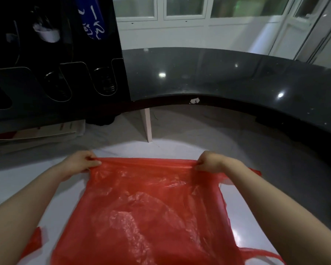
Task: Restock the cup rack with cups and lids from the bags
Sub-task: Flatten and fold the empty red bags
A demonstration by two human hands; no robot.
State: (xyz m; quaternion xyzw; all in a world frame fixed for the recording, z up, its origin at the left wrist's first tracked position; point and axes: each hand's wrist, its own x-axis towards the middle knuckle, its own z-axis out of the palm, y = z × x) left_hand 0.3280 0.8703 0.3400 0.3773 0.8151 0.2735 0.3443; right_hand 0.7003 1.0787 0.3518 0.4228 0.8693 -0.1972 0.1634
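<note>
Red bag (151, 207) lay spread over the near edge of the white surface (17, 184), its far hem stretched taut. Left hand (80, 163) and right hand (208, 162) each pinched a hem corner. Cup rack (55, 83) stood at the left end of the dark counter (218, 77). Risk: harder pulling could tear the thin film at the pinches.
</note>
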